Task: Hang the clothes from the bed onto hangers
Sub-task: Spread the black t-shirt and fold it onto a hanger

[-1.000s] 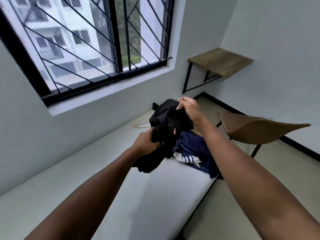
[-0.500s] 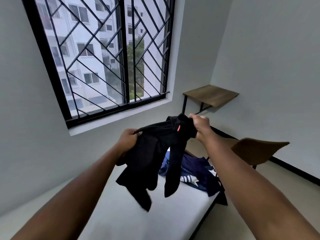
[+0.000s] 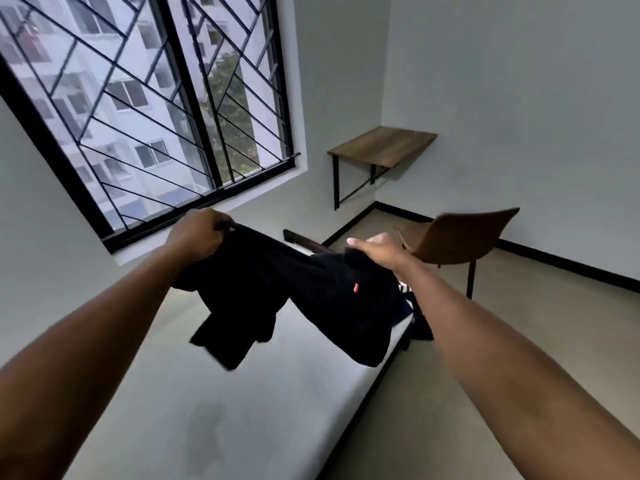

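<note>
Spread wider than half a second earlier, both hands stretch the black garment into a band above the bed, opening it for hanging. Left hand clenches one end; right hand grips the other. Two limp folds dangle, with a small red tag showing. No hanger is in view.

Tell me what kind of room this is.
Probably a small bedroom: a narrow bed with a bare mattress under a barred window, plus a wall-mounted wooden desk and a chair in the corner.
</note>
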{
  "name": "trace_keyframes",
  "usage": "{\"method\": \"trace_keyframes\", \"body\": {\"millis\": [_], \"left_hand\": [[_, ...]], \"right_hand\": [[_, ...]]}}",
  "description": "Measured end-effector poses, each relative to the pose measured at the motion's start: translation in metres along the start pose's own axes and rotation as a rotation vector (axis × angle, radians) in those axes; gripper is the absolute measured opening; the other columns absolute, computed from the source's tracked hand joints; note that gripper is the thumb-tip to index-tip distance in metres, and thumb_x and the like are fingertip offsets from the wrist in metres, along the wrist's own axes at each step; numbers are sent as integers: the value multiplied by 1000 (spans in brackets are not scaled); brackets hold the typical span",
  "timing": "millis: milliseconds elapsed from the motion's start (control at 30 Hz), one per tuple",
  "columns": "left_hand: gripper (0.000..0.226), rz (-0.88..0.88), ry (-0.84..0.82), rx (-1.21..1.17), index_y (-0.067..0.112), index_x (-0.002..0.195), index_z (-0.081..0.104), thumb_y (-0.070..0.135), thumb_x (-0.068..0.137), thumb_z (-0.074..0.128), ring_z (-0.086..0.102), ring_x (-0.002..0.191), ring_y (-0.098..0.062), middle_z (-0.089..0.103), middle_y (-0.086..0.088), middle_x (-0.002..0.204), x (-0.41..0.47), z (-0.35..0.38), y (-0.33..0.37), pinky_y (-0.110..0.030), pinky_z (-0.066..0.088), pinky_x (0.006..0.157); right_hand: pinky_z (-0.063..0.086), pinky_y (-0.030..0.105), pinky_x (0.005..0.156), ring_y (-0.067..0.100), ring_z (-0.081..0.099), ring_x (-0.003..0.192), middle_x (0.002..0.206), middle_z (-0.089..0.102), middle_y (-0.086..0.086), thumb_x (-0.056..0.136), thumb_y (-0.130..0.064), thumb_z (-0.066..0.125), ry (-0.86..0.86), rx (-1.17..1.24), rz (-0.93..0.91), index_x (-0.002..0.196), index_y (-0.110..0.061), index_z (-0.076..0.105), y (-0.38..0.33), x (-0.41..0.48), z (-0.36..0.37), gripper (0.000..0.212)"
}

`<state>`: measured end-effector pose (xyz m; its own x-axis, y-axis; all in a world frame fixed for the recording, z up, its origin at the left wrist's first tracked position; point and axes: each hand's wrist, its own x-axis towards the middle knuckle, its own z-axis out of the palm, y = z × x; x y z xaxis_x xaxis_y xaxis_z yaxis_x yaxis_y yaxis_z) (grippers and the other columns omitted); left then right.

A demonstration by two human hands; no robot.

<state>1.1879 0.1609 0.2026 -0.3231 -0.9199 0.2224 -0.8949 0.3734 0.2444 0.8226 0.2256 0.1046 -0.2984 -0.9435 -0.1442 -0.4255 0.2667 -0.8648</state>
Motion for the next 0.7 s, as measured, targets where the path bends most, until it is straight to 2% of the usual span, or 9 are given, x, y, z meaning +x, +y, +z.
{"method": "trace_keyframes", "body": {"millis": [67,167,300,367,433,467,533,600,700], "left_hand": [[24,-88,19,3,31,115,76,24,96,64,66,107,-35,73,-8,117,-14,6,-5,-42,55,87],[30,-202,-1,-10,29,115,77,19,92,63,67,101,-34,73,-10,115,-33,15,-17,-41,57,85],[31,-177,-372,14,22,121,75,21,91,70,64,105,-25,73,-7,117,-65,24,-12,-34,50,94],[68,-86,-537,-184,26,139,62,44,78,85,64,114,-21,69,-5,123,-85,24,7,-34,48,105],[105,9,-520,-530,31,151,46,61,60,90,60,122,-15,61,1,131,-102,19,27,-31,48,107],[105,72,-482,-668,32,152,43,58,62,91,59,124,-11,59,4,134,-112,12,36,-26,48,105],[78,173,-389,-854,28,145,52,42,78,89,62,119,-7,65,4,131,-124,1,53,-21,51,97],[46,186,-279,-956,14,123,67,36,85,83,69,104,-13,73,-9,116,-137,-10,51,-36,59,90],[34,145,-175,-994,-5,105,68,25,92,78,72,92,-27,72,-27,104,-154,-19,27,-57,54,95]], "right_hand": [[48,30,66,18,62,69,73,66,6,90,-39,79,6,110,-29,80,-11,72,6,-10,-4,31],[57,30,67,23,67,77,78,74,7,95,-15,74,64,418,-20,94,-3,74,-5,-28,-9,11],[63,28,66,20,73,77,93,75,14,98,-5,70,-64,662,-91,117,6,70,-59,-70,-5,23],[64,32,75,21,75,84,100,76,17,98,-7,70,-138,692,-157,117,3,71,-91,-91,10,22],[60,37,94,26,74,99,111,76,19,98,-7,69,-157,674,-238,113,-1,73,-123,-109,30,16],[57,39,101,27,73,104,112,76,19,98,-7,69,-157,656,-280,109,-4,74,-139,-119,42,13],[54,44,106,28,72,103,103,77,15,98,-7,70,-170,626,-342,105,-5,75,-162,-134,60,9],[55,47,105,25,72,97,98,77,12,97,-8,71,-179,574,-373,104,-4,75,-178,-154,84,9],[54,50,106,26,72,96,99,77,15,96,-11,73,-188,513,-392,100,-6,76,-188,-182,114,7]]}}
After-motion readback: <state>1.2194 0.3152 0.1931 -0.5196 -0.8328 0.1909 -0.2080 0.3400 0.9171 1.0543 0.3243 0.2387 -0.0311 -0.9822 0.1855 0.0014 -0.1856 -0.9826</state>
